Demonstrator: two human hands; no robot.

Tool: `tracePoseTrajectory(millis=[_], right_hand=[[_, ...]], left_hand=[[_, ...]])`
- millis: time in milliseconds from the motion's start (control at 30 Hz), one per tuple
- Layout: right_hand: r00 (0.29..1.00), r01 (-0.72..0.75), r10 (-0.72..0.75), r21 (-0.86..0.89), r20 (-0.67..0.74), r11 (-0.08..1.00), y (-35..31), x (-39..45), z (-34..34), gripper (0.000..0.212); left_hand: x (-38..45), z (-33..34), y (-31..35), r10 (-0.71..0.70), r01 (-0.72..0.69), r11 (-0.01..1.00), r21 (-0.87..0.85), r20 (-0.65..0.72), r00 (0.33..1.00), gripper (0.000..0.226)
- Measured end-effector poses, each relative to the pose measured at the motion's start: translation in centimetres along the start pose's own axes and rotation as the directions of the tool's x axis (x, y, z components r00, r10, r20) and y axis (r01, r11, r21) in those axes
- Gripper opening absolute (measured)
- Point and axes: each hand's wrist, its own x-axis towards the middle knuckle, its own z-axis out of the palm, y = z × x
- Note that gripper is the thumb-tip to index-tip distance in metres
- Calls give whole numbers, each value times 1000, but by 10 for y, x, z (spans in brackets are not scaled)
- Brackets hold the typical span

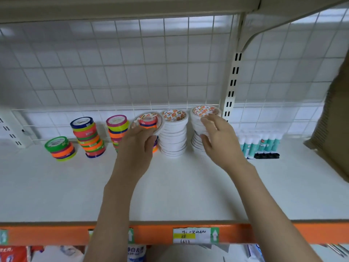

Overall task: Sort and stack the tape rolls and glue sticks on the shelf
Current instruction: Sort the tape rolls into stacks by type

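My left hand (138,144) grips a white tape roll (149,122), tilted toward me, just left of a tall stack of white rolls (173,133). Through the tilted roll's hole I see coloured tape behind it. My right hand (217,138) curls around a second white stack (203,118) at the back right, thumb low and fingers near its top. Coloured tape stacks stand to the left: a short one (60,148), a leaning one (87,137) and one (117,127) partly hidden by my left hand. Glue sticks (259,143) stand upright right of the white stacks.
The white shelf board (170,186) stretches toward me to an orange front rail (151,235) with price labels. A wire grid back panel (132,72) and a slotted upright (232,87) close the rear. A brown cardboard box (336,120) intrudes at the right.
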Motion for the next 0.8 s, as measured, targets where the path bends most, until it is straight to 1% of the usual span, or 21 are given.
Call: tracePoseTrajectory(millis=[67,133,200,267,333,433,500,600,800], right_hand=[[1000,-24,24,7,11,1000,-6,-28,5,39],[996,-46,45,1,76,999,-9,-54,11,36],[984,-80,81,-14,158,997,-9,-75,18,32],[969,-131,131,-13,211,991,-10,-89,25,31],[952,-163,156,4,263,987,-11,-97,30,32],[923,-198,192,-16,333,980,-12,-100,32,37],[914,-212,207,-23,349,977,-13,-101,32,37],[906,-233,221,-10,361,972,-14,-102,32,37],[926,-245,220,46,307,968,-14,-103,33,37]], left_hand=[[20,5,5,41,-43,998,48,58,998,39],[39,13,7,64,-74,994,81,120,991,48],[56,22,5,58,-84,986,142,177,983,43],[68,31,5,38,-74,985,157,221,974,35],[77,37,9,29,-66,988,138,259,966,34],[85,45,14,22,-87,978,190,321,947,34],[87,47,17,19,-100,971,219,345,938,33],[88,48,21,8,-93,973,213,368,930,35],[88,41,25,-40,-70,968,240,425,904,37]])
